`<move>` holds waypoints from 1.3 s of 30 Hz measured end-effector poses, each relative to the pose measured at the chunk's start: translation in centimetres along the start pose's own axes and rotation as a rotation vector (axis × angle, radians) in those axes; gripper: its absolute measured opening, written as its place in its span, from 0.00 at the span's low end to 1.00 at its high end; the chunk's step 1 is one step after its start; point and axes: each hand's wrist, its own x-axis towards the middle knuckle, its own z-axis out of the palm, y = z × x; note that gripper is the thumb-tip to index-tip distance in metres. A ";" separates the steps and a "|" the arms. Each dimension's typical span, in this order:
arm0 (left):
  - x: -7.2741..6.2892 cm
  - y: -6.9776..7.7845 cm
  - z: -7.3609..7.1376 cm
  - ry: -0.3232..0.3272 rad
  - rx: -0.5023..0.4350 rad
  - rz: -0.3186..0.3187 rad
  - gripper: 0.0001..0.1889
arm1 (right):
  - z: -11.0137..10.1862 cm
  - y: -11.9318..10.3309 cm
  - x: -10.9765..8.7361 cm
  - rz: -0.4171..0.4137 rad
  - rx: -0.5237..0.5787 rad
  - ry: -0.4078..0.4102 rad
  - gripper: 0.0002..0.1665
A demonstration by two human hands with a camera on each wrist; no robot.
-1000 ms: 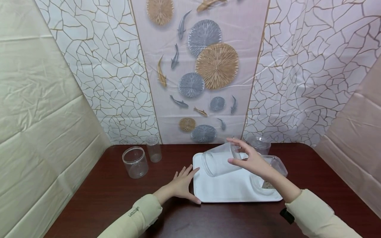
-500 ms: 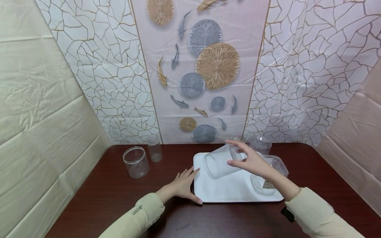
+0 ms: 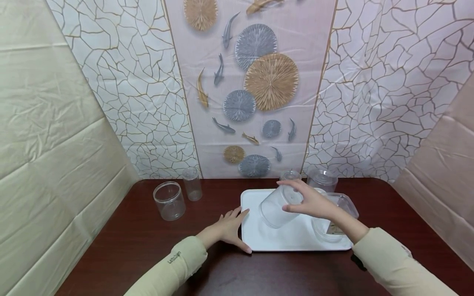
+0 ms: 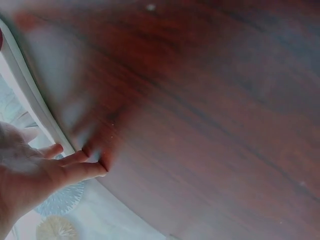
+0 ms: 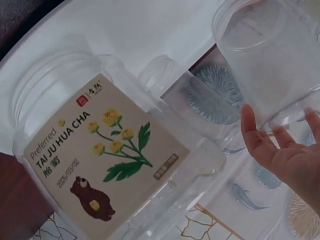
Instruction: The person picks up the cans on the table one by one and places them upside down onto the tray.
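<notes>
My right hand (image 3: pixel 311 201) grips a clear jar (image 3: pixel 274 213) near its base, thumb on one side and fingers on the other. The jar is tilted, its mouth slanting down and left over the white tray (image 3: pixel 274 244). Whether its rim touches the tray I cannot tell. In the right wrist view the jar (image 5: pixel 270 60) looks see-through with nothing inside. My left hand (image 3: pixel 228 230) is spread, thumb and fingers apart, at the tray's left edge. Beneath my right forearm, a labelled clear jar (image 5: pixel 105 150) sits neck-down on the tray, partly hidden.
At the left of the dark red table (image 3: pixel 129 246) stand a wide clear jar (image 3: pixel 169 203) and a narrow one (image 3: pixel 192 185). Behind the tray are a small clear jar (image 3: pixel 290 175) and a wider one (image 3: pixel 323 179). A patterned cloth (image 3: pixel 255 123) hangs behind.
The jar in my right hand has tipped from nearly sideways to more mouth-down and shifted slightly right and lower. My left hand stays by the tray edge.
</notes>
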 end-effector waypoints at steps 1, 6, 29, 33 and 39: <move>0.0 0.1 0.0 0.000 0.005 -0.001 0.64 | 0.0 0.0 0.0 -0.005 -0.012 -0.004 0.38; 0.1 0.2 -0.1 -0.007 0.014 -0.013 0.65 | -0.2 0.1 0.1 -0.006 -0.049 -0.040 0.38; -0.2 0.4 -0.6 -0.036 -0.018 -0.016 0.61 | -1.6 0.3 1.1 -0.037 -0.243 -0.200 0.37; -0.3 0.4 -0.7 -0.055 -0.010 -0.029 0.60 | -1.7 0.4 1.2 -0.023 -0.244 -0.222 0.37; -0.3 0.3 -0.6 -0.071 -0.001 -0.043 0.59 | -1.7 0.4 1.3 -0.024 -0.265 -0.243 0.37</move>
